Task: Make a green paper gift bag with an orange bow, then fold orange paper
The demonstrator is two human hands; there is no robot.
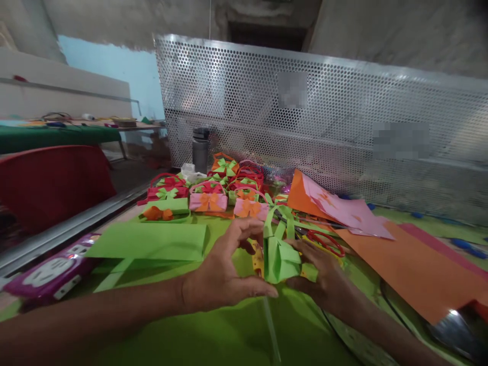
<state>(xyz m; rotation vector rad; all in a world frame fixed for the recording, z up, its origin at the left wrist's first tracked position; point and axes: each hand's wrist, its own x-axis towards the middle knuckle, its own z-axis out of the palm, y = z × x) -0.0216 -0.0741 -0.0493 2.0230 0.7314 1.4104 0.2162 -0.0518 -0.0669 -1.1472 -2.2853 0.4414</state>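
A small light-green paper handbag [280, 256] with a looped paper handle is between my hands, end-on to me. My right hand [324, 277] grips its right side, fingers on top and thumb lower down. On the other side, my left hand [232, 269] is open in a C shape, its thumb and fingers apart close to the bag. Partly hidden behind the bag is a yellow spotted object [258, 258]. A thin translucent stick [272, 328] lies below on the green table surface [213, 333]. Scissors with red handles [327, 243] rest beyond my right hand.
Finished-looking paper handbags with bows [209, 198] stand in rows at the back. Green paper [152, 241] and a purple power strip [49, 274] lie left; orange sheets [412, 264] and pink sheets [343, 211] lie right. A dark bottle [200, 150] stands before a perforated metal panel [244, 96].
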